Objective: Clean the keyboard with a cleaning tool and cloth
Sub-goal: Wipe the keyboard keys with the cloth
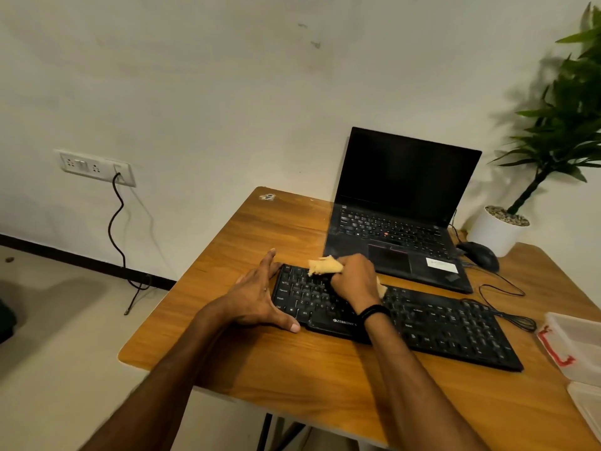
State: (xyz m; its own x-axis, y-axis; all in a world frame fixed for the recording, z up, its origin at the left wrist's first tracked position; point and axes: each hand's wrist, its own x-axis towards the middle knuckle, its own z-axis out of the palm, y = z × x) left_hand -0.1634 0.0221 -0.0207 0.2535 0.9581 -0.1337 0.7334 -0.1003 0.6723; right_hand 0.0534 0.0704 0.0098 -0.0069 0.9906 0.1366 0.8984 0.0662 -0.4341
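Both at keyboard (422, 323) | left hand (257, 297) splayed against its end | right hand (353, 281) grips cloth (323, 266), seemingly on keys (312, 292)

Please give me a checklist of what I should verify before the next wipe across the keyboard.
1. Left hand steadies the keyboard at its left end: ok.
2. Right hand grips the cloth: ok.
3. Cloth touches the keys: cannot tell, the right hand hides it.
4. Keyboard lies flat on the table: ok.
5. Keys to the right are bare for the stroke: ok.
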